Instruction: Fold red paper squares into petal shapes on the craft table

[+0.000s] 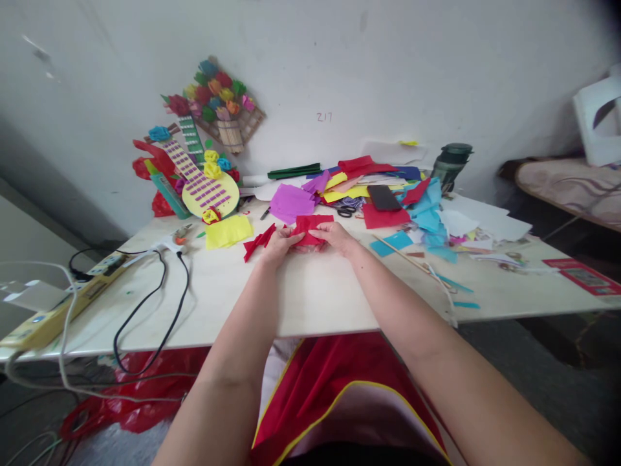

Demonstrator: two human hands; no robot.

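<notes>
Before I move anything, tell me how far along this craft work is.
Partway, it seems. Already made up: the colorful flower bunch against the wall and the guitar-shaped piece. In hand: a red piece, held by the left hand and right hand, still without a clear finished form. Possibly left: the yellow sheet and purple sheet, both unshaped.

This looks like a craft corner in a lived-in room. On the white tabletop (320, 304) lie sheets of purple paper (291, 204) and yellow paper (229, 232), scissors (346, 211) and a wooden stick (407, 257). Bright handmade flowers (218, 90) in a bundled-stick vase (230, 136) stand against the plain wall (388, 71). A power strip (63, 304), a green-lidded bottle (451, 165), a phone (385, 198) and, at right, a patterned cushioned surface (577, 188) give it a domestic feel.
</notes>
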